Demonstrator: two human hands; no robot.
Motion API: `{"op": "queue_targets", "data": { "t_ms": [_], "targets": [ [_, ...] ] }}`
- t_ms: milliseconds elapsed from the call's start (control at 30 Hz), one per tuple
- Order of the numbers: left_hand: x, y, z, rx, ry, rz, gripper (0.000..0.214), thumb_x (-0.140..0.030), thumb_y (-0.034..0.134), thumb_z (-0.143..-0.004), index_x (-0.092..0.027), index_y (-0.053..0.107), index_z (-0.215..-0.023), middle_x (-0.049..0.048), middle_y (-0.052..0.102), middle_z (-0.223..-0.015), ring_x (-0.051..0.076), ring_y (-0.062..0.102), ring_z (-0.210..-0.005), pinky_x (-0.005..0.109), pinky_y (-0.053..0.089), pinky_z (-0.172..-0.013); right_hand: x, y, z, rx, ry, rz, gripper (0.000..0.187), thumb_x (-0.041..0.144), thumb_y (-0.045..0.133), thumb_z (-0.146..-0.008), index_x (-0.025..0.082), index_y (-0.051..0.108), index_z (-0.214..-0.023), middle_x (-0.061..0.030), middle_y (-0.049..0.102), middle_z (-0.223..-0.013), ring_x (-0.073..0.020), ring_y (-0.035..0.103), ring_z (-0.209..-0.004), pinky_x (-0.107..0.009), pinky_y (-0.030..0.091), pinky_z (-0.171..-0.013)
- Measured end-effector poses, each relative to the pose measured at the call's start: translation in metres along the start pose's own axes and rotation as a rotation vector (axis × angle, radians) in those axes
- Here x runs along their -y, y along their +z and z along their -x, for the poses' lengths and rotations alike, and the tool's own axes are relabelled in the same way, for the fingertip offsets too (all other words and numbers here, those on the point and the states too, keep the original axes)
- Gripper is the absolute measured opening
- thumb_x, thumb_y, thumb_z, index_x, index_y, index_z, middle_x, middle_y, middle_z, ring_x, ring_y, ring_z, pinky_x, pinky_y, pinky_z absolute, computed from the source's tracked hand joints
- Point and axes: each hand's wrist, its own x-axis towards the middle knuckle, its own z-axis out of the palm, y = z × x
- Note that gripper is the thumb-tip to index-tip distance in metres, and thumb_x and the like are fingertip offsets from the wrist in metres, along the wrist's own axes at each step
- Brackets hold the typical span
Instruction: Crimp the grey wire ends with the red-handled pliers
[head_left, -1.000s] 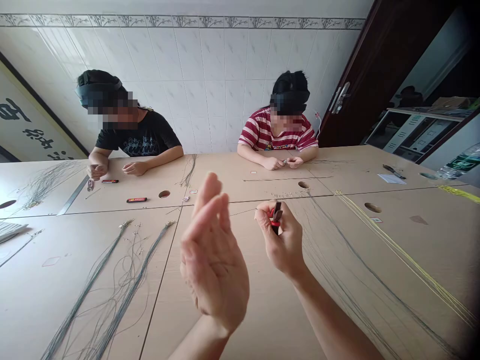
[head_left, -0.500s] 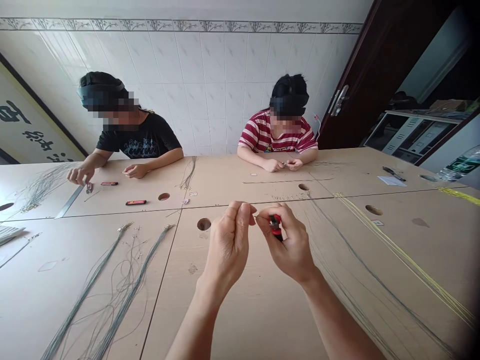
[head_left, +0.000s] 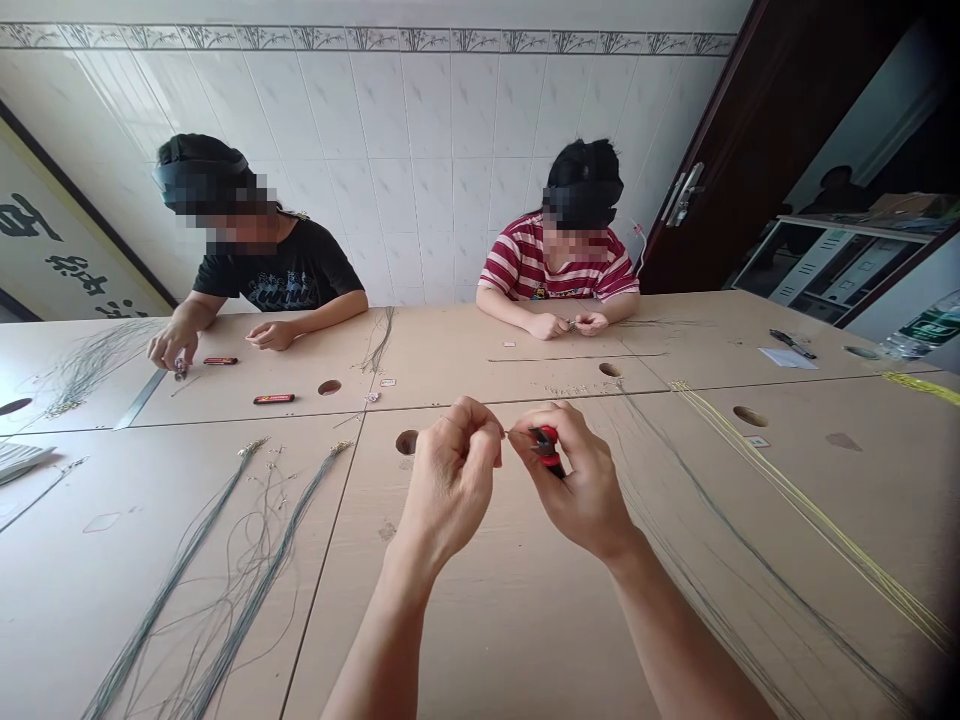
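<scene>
My left hand is raised over the middle of the table, thumb and fingers closed in a pinch on something too small to make out. Close to its right, my right hand wraps round a pair of pliers with red and black handles. Its thumb and forefinger also meet at a tiny thin piece between the two hands, whose kind does not show. Most of the pliers is hidden by the palm and fingers.
Bundles of grey-green cords with small metal ends lie left on the table. Yellow cords and a dark cord run along the right. Two people sit opposite, handling small things. A bottle is far right.
My left hand has turned slightly, its fingers curling more, and a small gap with a thin piece now shows between my hands. The pliers stay in my right hand.
</scene>
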Motion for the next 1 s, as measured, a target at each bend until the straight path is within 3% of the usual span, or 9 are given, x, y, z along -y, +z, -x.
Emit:
{"op": "queue_targets", "data": {
  "t_ms": [567,1000],
  "targets": [
    [0.004,-0.008,-0.001,0.080,0.000,-0.056,0.017,-0.018,0.048,-0.083,-0.018,0.052,-0.066,-0.0049,0.049,-0.056,0.006,0.035,-0.048,0.018,0.028,-0.043,-0.003,-0.005,0.000,0.062,-0.004,0.012,0.014,0.012,0.053,-0.091,0.023,0.046,-0.085,0.0008,0.055,-0.078,-0.0133,0.046,-0.069,-0.029,0.040,-0.069],
    [0.005,-0.012,-0.001,0.162,0.027,-0.007,0.014,-0.015,0.050,-0.081,-0.018,0.051,-0.068,-0.0047,0.048,-0.057,0.007,0.036,-0.054,0.019,0.029,-0.048,-0.001,-0.011,0.001,0.147,0.124,-0.088,0.011,0.023,0.052,-0.095,0.023,0.049,-0.084,0.0016,0.054,-0.077,-0.0118,0.048,-0.069,-0.025,0.041,-0.067]
  ]
}}
